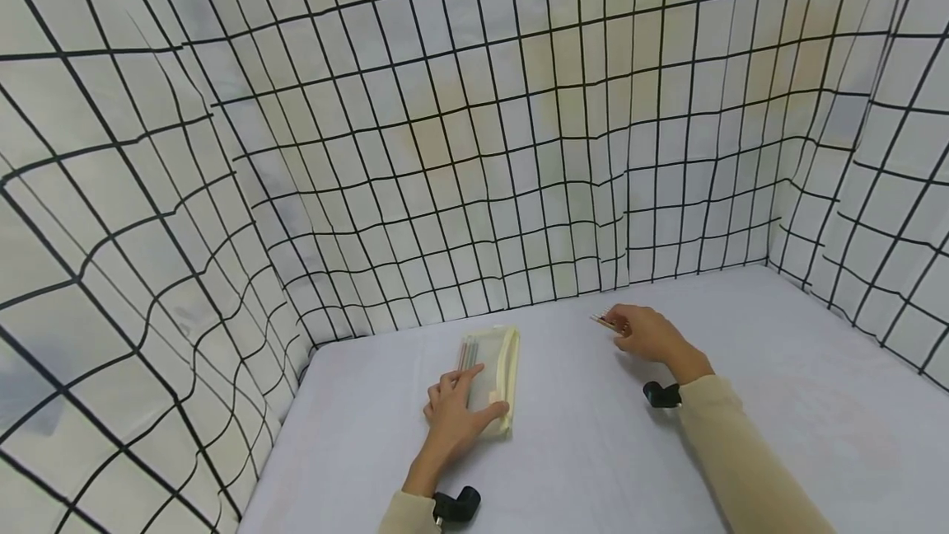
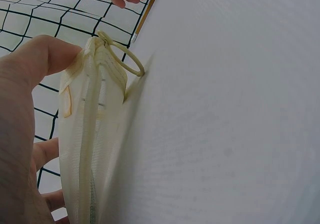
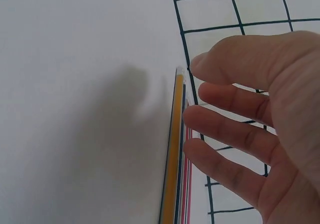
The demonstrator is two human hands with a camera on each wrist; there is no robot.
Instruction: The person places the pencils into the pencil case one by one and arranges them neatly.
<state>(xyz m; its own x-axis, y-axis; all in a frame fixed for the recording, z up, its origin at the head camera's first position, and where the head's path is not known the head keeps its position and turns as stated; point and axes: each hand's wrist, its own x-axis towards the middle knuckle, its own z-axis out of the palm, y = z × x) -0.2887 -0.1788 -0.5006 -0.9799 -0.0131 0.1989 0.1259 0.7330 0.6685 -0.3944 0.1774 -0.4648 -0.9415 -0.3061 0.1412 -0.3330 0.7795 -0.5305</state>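
Note:
A translucent pale-yellow zip pencil case [image 1: 491,348] lies on the table, with slim pencils [image 1: 469,354] visible inside along its left side. Across the case rests my left hand [image 1: 452,417], fingers spread over it and thumb pressed on its zip edge. In the left wrist view a ring pull [image 2: 131,61] hangs at the zip's end. My right hand [image 1: 652,334] is just above loose pencils [image 3: 174,149], orange, dark blue and red-striped, which lie side by side. Its fingers are extended and apart; whether the fingertips touch the pencils I cannot tell.
The table [image 1: 571,435] has a white cloth cover. Behind and on both sides rise white walls [image 1: 474,147] with a black grid. A dark wrist device [image 1: 455,505] is on the left wrist, another [image 1: 660,395] on the right.

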